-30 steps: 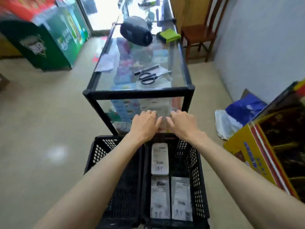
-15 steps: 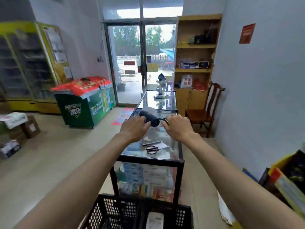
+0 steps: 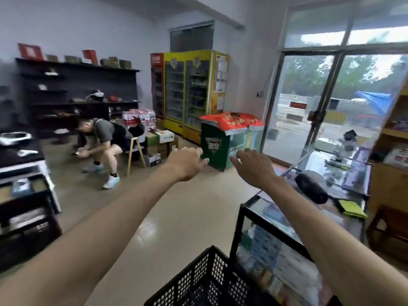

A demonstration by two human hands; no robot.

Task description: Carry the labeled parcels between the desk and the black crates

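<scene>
Both my arms reach forward at chest height over the shop floor. My left hand (image 3: 186,162) is empty, its fingers relaxed and slightly bent. My right hand (image 3: 254,166) is empty too, fingers extended. A corner of a black perforated crate (image 3: 212,281) shows at the bottom edge, below my arms; its inside and any parcels in it are out of view. The glass-topped counter (image 3: 247,217) with a black frame stands to the right, under my right forearm. No labeled parcel is visible.
A person sits bent forward on a stool (image 3: 99,138) at mid left. A green chest freezer (image 3: 223,144) with a red cover stands ahead. Yellow drink fridges (image 3: 189,93) line the back wall. Dark shelving (image 3: 24,206) stands at left, and a black speaker (image 3: 311,191) lies on the counter.
The view has swung up and to the left, away from the crates and counter toward the room. Both hands stay empty and stretched forward. The parcels in the crate have left the view.
</scene>
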